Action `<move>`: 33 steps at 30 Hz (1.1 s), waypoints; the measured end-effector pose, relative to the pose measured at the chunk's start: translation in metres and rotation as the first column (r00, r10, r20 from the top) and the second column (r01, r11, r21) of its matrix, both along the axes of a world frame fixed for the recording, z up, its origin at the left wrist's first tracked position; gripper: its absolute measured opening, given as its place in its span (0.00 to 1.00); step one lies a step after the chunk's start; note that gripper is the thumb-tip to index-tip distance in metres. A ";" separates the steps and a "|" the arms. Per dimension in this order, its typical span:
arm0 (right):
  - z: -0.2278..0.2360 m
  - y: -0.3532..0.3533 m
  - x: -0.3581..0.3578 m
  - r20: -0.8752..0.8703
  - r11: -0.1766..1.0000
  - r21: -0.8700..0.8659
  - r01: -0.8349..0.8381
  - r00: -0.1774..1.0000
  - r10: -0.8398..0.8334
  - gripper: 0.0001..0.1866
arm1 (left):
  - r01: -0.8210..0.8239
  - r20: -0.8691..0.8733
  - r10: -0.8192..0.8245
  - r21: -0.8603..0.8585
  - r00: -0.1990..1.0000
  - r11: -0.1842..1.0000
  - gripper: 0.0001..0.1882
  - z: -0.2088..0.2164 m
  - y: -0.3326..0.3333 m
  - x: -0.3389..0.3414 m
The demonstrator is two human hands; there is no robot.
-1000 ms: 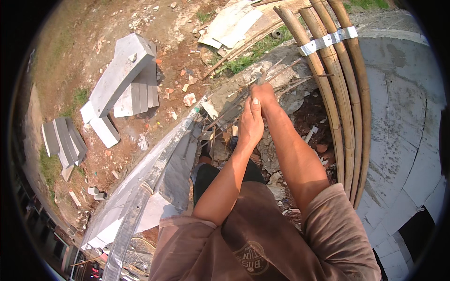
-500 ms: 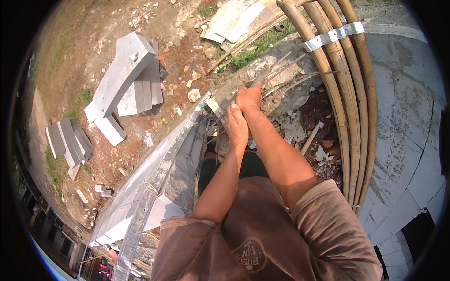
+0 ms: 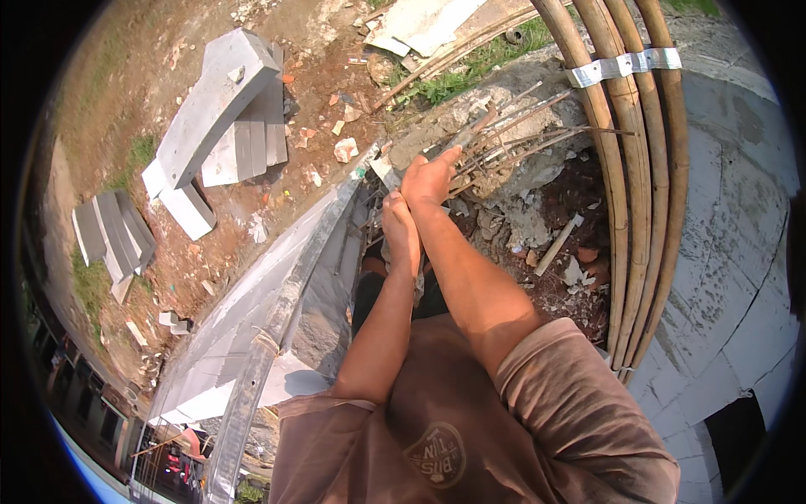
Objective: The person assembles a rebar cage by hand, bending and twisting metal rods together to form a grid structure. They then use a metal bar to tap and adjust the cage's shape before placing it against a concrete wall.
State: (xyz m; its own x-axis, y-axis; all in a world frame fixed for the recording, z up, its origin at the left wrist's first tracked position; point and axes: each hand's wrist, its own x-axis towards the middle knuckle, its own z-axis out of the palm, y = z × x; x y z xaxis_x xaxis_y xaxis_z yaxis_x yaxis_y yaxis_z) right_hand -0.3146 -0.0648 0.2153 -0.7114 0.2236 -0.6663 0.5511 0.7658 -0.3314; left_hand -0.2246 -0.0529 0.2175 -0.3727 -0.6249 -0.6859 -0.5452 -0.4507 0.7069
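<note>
My right hand (image 3: 429,178) is closed over the top of the broken masonry, with its fingertips by the near ends of several thin rusty rods (image 3: 504,139). Just below it, my left hand (image 3: 401,225) is curled and pressed against the heel of the right hand and its wrist. Whatever the two hands grip is hidden by the fingers. A small pale flat piece (image 3: 384,174) lies left of the right hand, at the top end of the light grey block wall (image 3: 243,323).
Tall bamboo poles (image 3: 617,151), bound by a metal strap (image 3: 625,65), stand on the right before a grey block wall (image 3: 714,218). Rubble (image 3: 579,273) lies between poles and arms. Grey blocks (image 3: 222,109) are stacked on the dirt at left. Pale sheets (image 3: 424,25) lie at the far side.
Both hands have shifted slightly left in the picture, still pressed together. The poles appear farther right and the stacked blocks slightly higher and farther left as the view shifts.
</note>
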 end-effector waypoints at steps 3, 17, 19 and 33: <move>-0.007 -0.002 0.012 -0.016 0.999 0.019 -0.027 1.000 0.027 0.42 | -0.065 0.087 0.061 0.035 0.994 0.997 0.25 -0.010 0.005 0.015; -0.018 -0.002 0.000 -0.002 0.993 -0.035 0.111 0.994 -0.111 0.42 | 0.273 0.225 -0.224 -0.220 0.948 0.936 0.24 -0.011 -0.023 -0.001; -0.019 0.003 -0.011 -0.140 0.979 -0.081 0.187 0.970 -0.197 0.39 | 0.278 0.085 -0.265 -0.314 0.961 0.908 0.24 -0.001 -0.018 -0.009; 0.086 0.242 0.036 -0.390 0.710 -0.687 -0.156 0.903 -0.178 0.31 | 0.650 -0.031 -0.743 -0.461 0.669 0.604 0.33 -0.022 0.024 -0.194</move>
State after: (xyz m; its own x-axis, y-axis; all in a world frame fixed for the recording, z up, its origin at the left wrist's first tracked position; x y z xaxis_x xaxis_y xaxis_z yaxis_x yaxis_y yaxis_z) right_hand -0.2784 0.1768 0.3011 -0.9437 -0.1685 -0.2847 0.2456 0.2194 -0.9442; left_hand -0.4187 -0.0287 0.1952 -0.9033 -0.2983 -0.3083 -0.4018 0.3365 0.8517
